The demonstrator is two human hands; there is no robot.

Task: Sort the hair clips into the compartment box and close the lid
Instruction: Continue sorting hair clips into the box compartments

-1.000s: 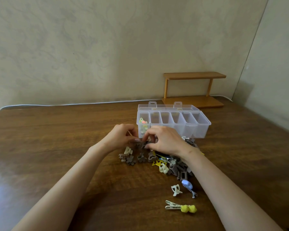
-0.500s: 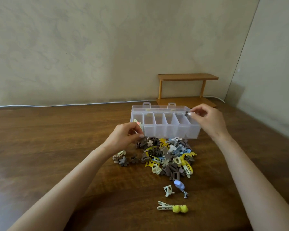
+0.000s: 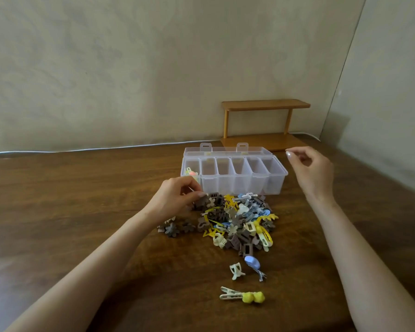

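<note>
Pinching small clip (image 3: 191, 188) with left hand (image 3: 175, 200) at clip pile (image 3: 237, 221) edge; right hand (image 3: 309, 171) loosely curled, empty, mid-right of frame, no longer over compartment box (image 3: 235, 185).

The left hand (image 3: 177, 200) hides the near-left corner of the compartment box (image 3: 237, 185).

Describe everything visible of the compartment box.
The compartment box is translucent plastic, six compartments in a row, standing on the table behind the clip pile. Its lid lies open behind, two latch tabs up. Colourful clips sit in the leftmost compartment; the others look empty. The left hand hovers by its front left corner; contact unclear.
</note>
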